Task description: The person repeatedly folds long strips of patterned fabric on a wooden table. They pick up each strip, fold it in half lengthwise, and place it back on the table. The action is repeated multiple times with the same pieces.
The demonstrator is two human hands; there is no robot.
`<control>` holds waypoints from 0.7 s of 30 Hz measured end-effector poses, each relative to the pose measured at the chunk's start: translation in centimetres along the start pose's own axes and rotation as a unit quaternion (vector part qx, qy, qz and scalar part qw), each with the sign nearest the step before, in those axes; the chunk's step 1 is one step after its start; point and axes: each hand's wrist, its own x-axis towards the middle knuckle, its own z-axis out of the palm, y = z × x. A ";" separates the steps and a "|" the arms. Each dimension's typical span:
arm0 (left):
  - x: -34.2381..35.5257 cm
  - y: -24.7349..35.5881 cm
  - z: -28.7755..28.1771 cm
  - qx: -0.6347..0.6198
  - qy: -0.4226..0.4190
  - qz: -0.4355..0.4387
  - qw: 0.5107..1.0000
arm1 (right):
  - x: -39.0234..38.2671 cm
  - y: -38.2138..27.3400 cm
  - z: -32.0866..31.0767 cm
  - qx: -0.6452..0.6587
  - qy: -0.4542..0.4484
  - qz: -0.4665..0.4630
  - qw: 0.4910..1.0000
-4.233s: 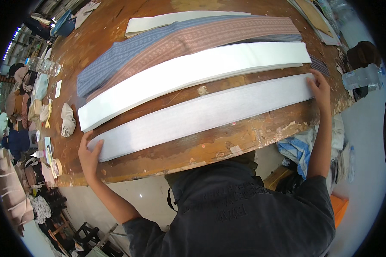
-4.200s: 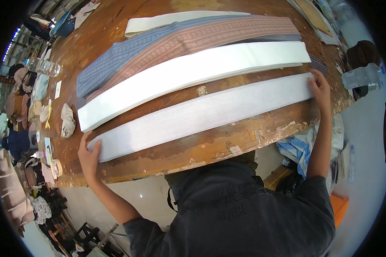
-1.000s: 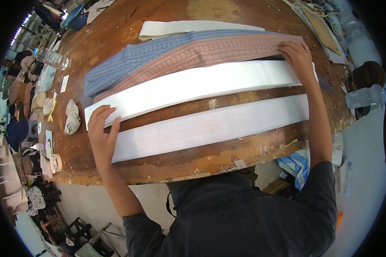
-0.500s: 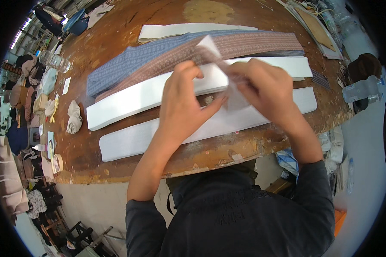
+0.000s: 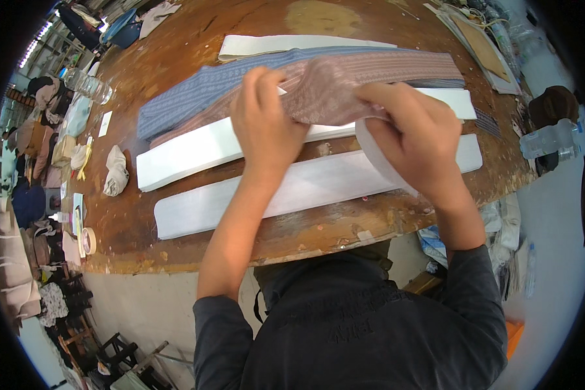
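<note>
Between my hands a piece of pink patterned fabric is stretched above the table, bulging upward. My left hand is closed at its left end, where a bit of white shows by the fingers. The other end is pinched between the thumb and fingers of my right hand; a pale strip hangs in a curve below that hand. Beneath them lies a long white folded strip, partly covered by my hands. Nearer to me is a second pale strip with rounded ends.
Beyond my hands lie blue patterned strips and another white strip. A crumpled beige cloth, a tape roll and a clear bottle are at left. Another bottle is by the table's right edge.
The held fabric has gone from a narrow, blurred, twisted piece to a spread one with its pink patterned face showing. My left hand has risen and closed on its left end.
</note>
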 end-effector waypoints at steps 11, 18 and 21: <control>0.8 -5.3 -3.6 0.094 0.059 -0.048 0.993 | -0.6 2.3 -0.6 -0.131 0.039 0.018 0.990; -0.8 -12.3 -8.3 0.222 0.049 -0.125 0.966 | -2.3 6.1 -2.2 -0.207 0.076 0.060 0.973; -1.6 -14.9 -10.8 0.230 0.062 -0.123 0.963 | -3.3 7.5 -2.9 -0.246 0.073 0.090 0.962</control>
